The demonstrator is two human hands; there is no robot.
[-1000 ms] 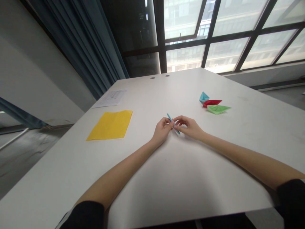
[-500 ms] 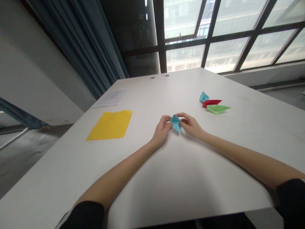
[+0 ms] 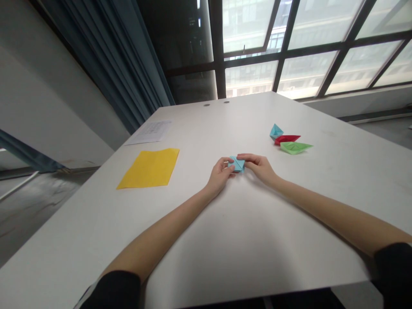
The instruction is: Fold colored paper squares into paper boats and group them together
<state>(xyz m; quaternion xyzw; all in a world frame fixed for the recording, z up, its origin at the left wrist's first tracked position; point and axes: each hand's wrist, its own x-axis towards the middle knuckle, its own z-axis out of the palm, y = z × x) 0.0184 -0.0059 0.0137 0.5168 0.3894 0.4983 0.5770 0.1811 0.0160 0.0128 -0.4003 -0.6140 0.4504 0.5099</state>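
A small folded light blue paper [image 3: 237, 164] is held between both hands just above the white table [image 3: 225, 240]. Its upper face is roughly square, with a diagonal line across it. My left hand [image 3: 220, 176] pinches the left edge between thumb and fingers. From the right, my right hand [image 3: 260, 167] grips the upper right side, its fingers lying along the top edge and its thumb partly hidden. Some of the paper's underside shows below the right corner.
Three folded paper boats, blue [image 3: 276, 131], red [image 3: 287, 139] and green [image 3: 295, 148], sit together to the right beyond my hands. A yellow sheet [image 3: 149, 168] lies at the left, with a printed white sheet [image 3: 149, 132] behind it. Windows and a curtain stand behind the table.
The blue paper has gone from a pointed shape with its tip toward me to a flatter, squarish one. The fingers of my right hand have shifted along its top edge.
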